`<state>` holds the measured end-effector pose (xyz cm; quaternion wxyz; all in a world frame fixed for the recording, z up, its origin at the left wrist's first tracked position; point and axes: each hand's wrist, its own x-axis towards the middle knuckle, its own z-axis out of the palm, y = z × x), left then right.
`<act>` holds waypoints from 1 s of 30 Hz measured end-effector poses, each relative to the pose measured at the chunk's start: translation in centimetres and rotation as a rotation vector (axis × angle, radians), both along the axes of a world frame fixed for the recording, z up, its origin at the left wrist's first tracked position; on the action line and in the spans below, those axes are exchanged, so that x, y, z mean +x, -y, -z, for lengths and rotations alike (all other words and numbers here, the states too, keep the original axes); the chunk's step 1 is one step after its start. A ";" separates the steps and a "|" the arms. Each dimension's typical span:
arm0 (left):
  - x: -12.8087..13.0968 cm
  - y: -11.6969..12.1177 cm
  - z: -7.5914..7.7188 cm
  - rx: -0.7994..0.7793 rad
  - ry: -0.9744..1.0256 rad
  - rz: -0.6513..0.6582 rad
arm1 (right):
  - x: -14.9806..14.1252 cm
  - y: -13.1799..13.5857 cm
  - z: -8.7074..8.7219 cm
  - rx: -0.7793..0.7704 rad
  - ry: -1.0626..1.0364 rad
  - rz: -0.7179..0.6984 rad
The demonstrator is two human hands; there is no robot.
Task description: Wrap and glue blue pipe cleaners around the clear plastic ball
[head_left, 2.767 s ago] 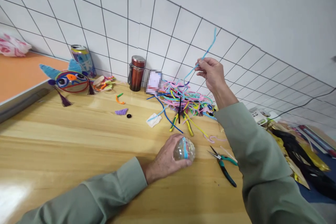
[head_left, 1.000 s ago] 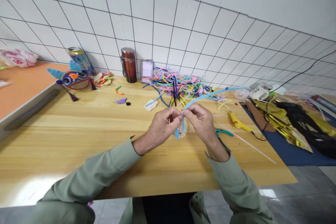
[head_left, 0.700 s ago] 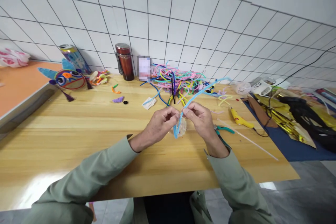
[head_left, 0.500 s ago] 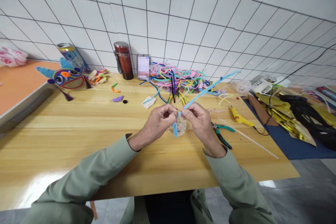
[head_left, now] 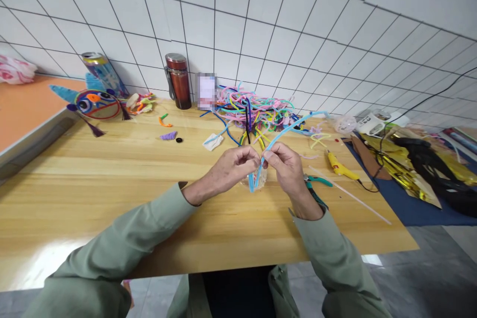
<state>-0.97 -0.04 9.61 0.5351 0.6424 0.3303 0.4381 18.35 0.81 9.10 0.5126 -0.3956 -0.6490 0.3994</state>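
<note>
Between my hands is a light blue pipe cleaner (head_left: 286,133), folded into a narrow V whose bend points down toward me. My left hand (head_left: 238,166) pinches its short side. The fingers of my right hand (head_left: 285,164) are closed on the longer side, which arcs up and off to the right. Just under the bend lies a clear plastic piece (head_left: 261,179), partly hidden by the hands and the pipe cleaner. Teal-handled pliers (head_left: 316,189) rest on the table beside my right wrist.
A tangled heap of coloured pipe cleaners (head_left: 261,107) lies against the tiled wall. A brown thermos (head_left: 178,82), a drink can (head_left: 104,73) and a blue-eared face craft (head_left: 99,104) stand left. A yellow glue gun (head_left: 342,166) with its cord lies right, near a blue cloth (head_left: 410,213).
The two sides of the blue pipe cleaner have spread into a clearer V at the bend. Its long end now curves more and hangs lower. My right hand has shifted slightly right.
</note>
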 end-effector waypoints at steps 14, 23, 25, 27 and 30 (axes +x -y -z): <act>-0.3 0.1 -0.3 0.153 -0.120 0.057 | -0.1 0.4 -0.9 -0.016 0.045 -0.010; -0.3 -0.3 0.2 0.091 -0.071 0.025 | -0.3 0.4 0.2 0.041 -0.002 0.017; -0.3 -0.6 0.5 0.071 -0.061 0.002 | -0.4 0.6 0.4 0.049 -0.022 0.016; -0.3 -1.1 0.8 0.050 -0.079 -0.045 | -0.4 0.9 0.4 0.078 -0.083 0.014; -0.4 -1.6 0.9 0.020 -0.114 -0.091 | 0.0 0.9 0.1 0.150 -0.217 -0.005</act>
